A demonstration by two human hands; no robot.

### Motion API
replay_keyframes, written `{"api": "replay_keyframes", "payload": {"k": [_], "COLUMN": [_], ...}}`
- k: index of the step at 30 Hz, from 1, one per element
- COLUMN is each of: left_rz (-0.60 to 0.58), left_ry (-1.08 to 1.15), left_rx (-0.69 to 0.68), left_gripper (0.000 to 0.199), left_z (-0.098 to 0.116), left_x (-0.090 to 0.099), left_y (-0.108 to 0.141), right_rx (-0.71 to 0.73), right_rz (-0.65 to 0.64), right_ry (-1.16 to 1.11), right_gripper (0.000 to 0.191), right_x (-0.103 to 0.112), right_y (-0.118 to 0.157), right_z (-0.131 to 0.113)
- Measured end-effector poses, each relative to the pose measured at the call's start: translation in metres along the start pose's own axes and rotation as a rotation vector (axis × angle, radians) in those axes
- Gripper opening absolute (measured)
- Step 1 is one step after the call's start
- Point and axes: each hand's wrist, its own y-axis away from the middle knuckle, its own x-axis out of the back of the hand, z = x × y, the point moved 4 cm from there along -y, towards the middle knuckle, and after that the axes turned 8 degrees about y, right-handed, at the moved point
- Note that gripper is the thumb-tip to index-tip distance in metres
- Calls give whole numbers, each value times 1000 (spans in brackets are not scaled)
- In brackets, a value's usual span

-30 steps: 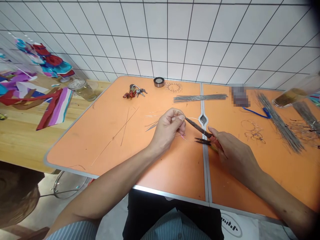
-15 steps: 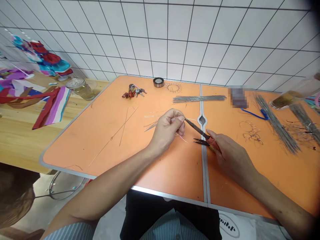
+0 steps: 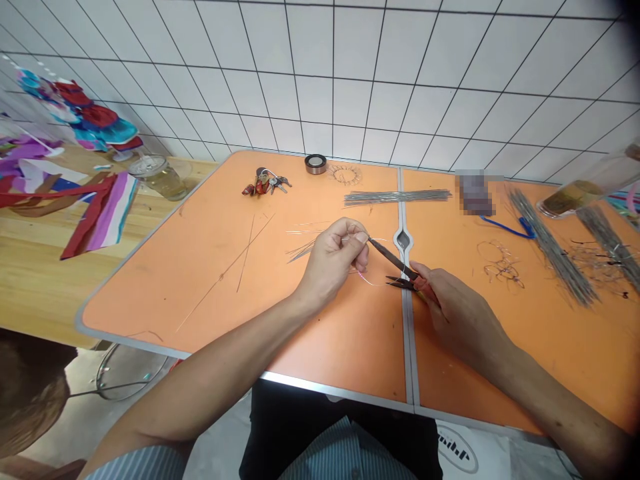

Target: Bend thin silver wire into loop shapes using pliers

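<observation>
My left hand is closed in a pinch on thin wire, whose loose ends stick out past the fingers. My right hand is wrapped round the red handles of long-nose pliers. The dark tips of the pliers meet the wire at my left fingertips. Just under the pliers show the dark, parted points of a second tool; whether my right hand also holds it, I cannot tell. Several straight wires lie on the table behind my left hand.
On the orange folding table are keys, a roll of tape, a wire ring, wire bundles and tangled wire. A jar stands left, a tilted clear container right. A tiled wall borders the back.
Both hands keep almost the same pose, with the plier tips still at the left fingertips. The loose wire below the left hand has shifted slightly. The whole view has moved a little.
</observation>
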Motion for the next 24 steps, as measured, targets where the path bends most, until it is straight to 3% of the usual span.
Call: {"api": "replay_keyframes", "payload": {"k": [9,24], "left_rz": [0,0], "left_ry": [-3,16], "left_rx": [11,-17], "left_gripper": [21,22], "left_z": [-1,0], "left_x": [0,1], "left_y": [1,0], "right_rx": [0,51], "right_rz": [-60,-42], "right_ry": [-65,-238], "right_gripper": [35,35], "right_x": [-2,5], "right_y": [1,-2], "right_z": [2,-4]}}
